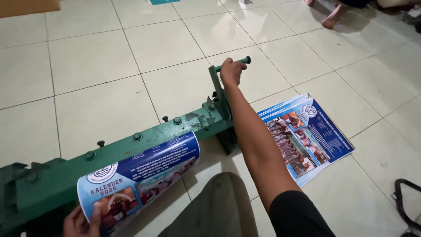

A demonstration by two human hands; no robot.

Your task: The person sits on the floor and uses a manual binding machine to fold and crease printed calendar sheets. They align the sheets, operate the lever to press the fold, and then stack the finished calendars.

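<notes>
My right hand (231, 71) is closed around the green handle (234, 63) at the end of a long green metal press machine (144, 149) that lies across the tiled floor. My left hand (81, 223), at the bottom left, grips the lower edge of a rolled blue printed calendar sheet (140, 177) that curves up against the machine's long bar. My right arm in a black sleeve reaches over my knee.
A stack of flat blue calendar sheets (307, 136) lies on the floor right of the machine. Another person's bare foot (331, 17) shows at the top right. A black cable loop (405, 202) sits at the right edge. White floor tiles (87, 66) stretch to the left.
</notes>
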